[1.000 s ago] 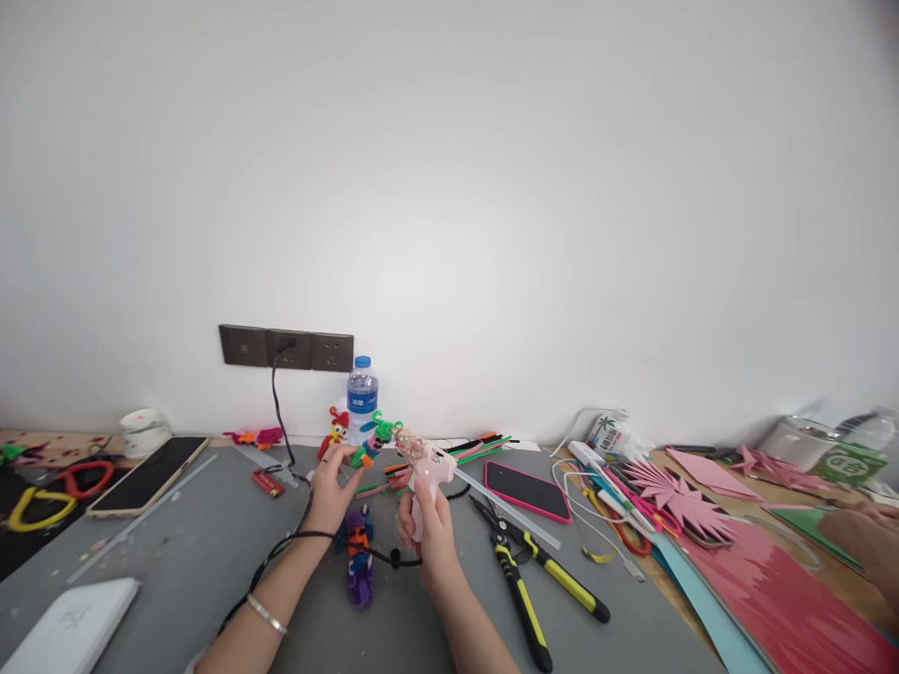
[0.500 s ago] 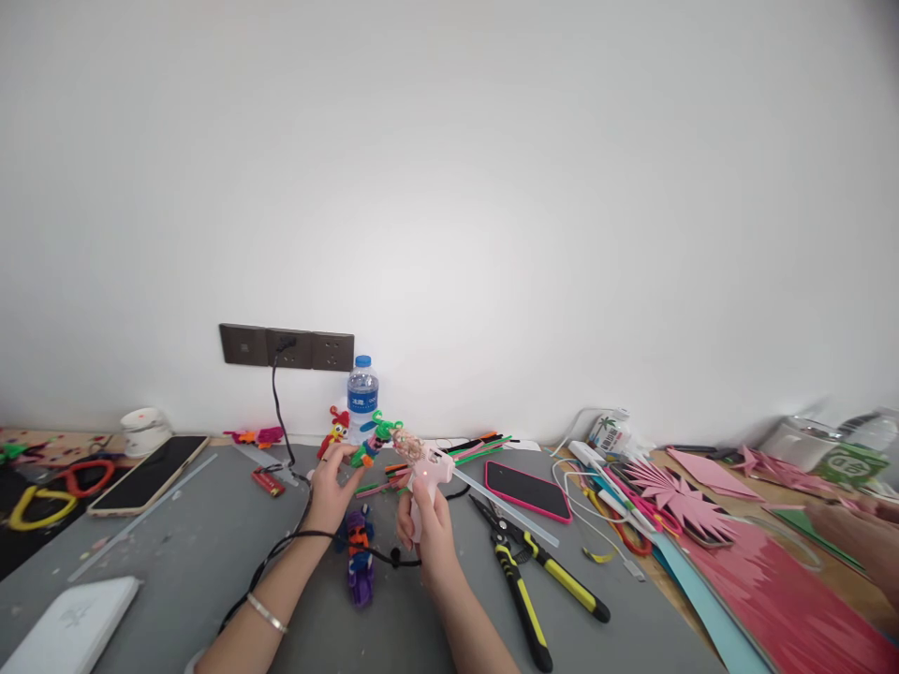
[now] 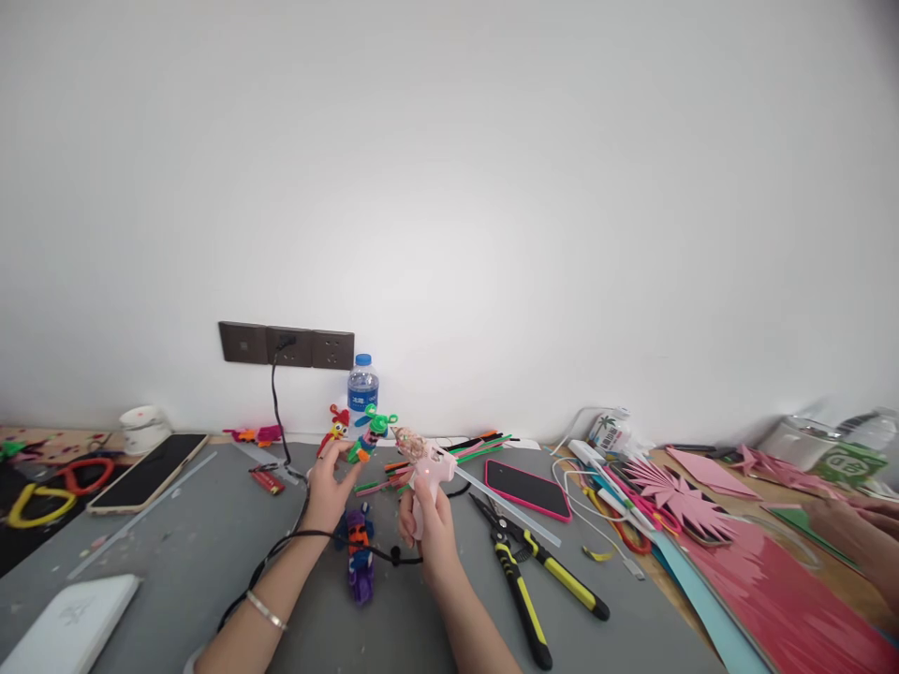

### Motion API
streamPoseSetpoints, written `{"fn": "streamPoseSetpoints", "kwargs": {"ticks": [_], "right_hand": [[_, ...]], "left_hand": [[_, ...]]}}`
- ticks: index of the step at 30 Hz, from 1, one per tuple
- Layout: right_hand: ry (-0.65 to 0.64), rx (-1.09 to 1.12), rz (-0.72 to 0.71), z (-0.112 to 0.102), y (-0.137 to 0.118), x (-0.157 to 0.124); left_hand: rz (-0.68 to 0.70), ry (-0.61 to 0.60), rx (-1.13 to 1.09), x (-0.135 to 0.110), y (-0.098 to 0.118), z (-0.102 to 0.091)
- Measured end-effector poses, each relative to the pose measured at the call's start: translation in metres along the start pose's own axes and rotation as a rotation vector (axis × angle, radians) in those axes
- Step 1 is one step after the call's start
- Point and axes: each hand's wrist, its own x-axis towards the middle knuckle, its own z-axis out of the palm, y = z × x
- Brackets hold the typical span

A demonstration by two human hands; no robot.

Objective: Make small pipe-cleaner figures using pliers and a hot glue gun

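My right hand (image 3: 427, 524) is wrapped round the handle of a pink hot glue gun (image 3: 434, 465), its nozzle pointing left. A clear glue stick (image 3: 509, 507) sticks out of the gun's back. Close to the nozzle, my left hand (image 3: 330, 491) pinches a small green and blue pipe-cleaner figure (image 3: 371, 435) with orange feet. Just behind those fingers stands a red figure (image 3: 335, 428) with googly eyes. A purple and orange figure (image 3: 361, 557) lies on the grey mat between my forearms. The gun's black cord (image 3: 316, 534) crosses my left wrist.
Yellow-black pliers (image 3: 520, 571) and a pink-edged phone (image 3: 528, 490) lie right of my hands. A water bottle (image 3: 363, 386) stands by the wall. Pipe cleaners (image 3: 484, 447) lie behind the gun. At far right, another person's hands (image 3: 849, 534) are over paper; a white power bank (image 3: 74, 622) lies front left.
The green figure has turned and now sits slightly apart from the nozzle, which was touching or overlapping it before. The glue gun has shifted very little. The other person's second hand has come into view.
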Motion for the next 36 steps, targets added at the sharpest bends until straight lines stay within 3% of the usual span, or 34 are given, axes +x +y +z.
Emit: {"fn": "streamPoseSetpoints", "kwargs": {"ticks": [4, 16, 22, 31, 36], "right_hand": [[-0.028, 0.018, 0.024, -0.002, -0.003, 0.0], [-0.267, 0.01, 0.288, -0.006, -0.023, -0.008], [-0.264, -0.153, 0.454, -0.008, -0.035, -0.011], [-0.348, -0.54, 0.769, -0.01, -0.075, 0.013], [-0.343, -0.63, 0.837, -0.009, -0.078, 0.021]], "left_hand": [[-0.069, 0.003, -0.022, 0.0, -0.001, 0.0], [-0.396, 0.058, -0.259, 0.006, -0.001, -0.014], [-0.478, 0.075, -0.293, 0.006, -0.002, -0.018], [-0.526, 0.021, -0.318, 0.006, 0.006, -0.01], [-0.533, 0.016, -0.294, 0.006, 0.01, -0.01]]}}
